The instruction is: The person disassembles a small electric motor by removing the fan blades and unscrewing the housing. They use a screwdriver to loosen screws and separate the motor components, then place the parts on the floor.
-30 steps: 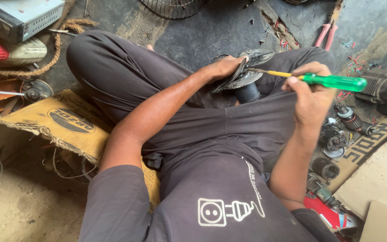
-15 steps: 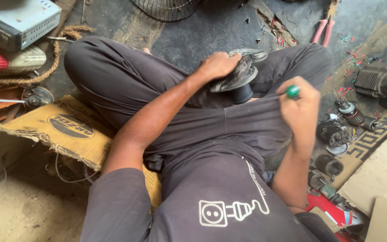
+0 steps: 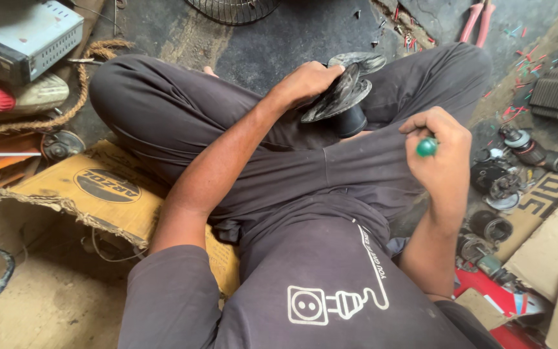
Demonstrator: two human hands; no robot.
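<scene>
1. Two bare hands work over the lap of a person who sits cross-legged on the floor in dark clothes.
2. Far left, a grey metal box stands above a pale bottle with a red cap, and a brown rope curls past both.
3. Below these, a torn yellow cardboard sheet lies on the floor, partly under the person's left-hand knee as the picture shows it.
4. The left hand reaches forward over the knees, and its fingers are curled tight around the rim of a dark, round metal part.
5. That part sits tilted above the crossed legs, between the two knees, with a short black stub below it resting against the trousers.
6. At the top edge, just left of centre, part of a round wire fan guard shows on the dark floor.
7. The right hand is closed in a fist around a green-handled tool; only the round green end shows, and its tip is hidden.
8. This hand hangs just beside the right knee, near the metal part but apart from it.
9. Top right, red-handled pliers lie on the floor.
10. Far right, several small motor parts lie scattered close together on a patterned mat.
</scene>
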